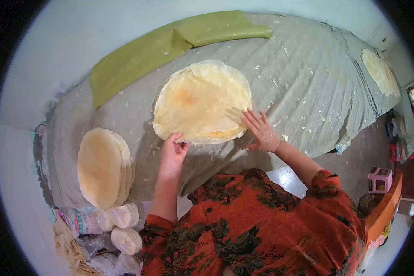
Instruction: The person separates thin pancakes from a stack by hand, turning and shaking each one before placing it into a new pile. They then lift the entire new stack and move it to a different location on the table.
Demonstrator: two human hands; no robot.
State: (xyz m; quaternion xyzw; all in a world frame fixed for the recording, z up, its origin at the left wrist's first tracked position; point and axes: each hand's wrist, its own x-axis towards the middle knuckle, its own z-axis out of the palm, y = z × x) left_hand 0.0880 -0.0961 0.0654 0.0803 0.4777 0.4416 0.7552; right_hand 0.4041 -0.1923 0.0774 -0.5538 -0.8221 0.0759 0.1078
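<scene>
A stack of thin round flatbreads (202,99), pale yellow with a browned patch, lies on the grey cloth in front of me. My left hand (174,149) pinches the near left edge of the stack between thumb and fingers. At the right edge, my right hand (261,131) has its fingers spread, the fingertips right at the rim of the flatbreads. A second, taller pile of flatbreads (101,168) sits to the left of my left arm.
Grey cloth (303,87) with scattered crumbs covers the surface. A folded green mat (170,48) lies along the wall. More flatbread (381,73) rests at the far right. Bagged round packs (125,240) are at lower left, and a pink stool (380,179) stands at right.
</scene>
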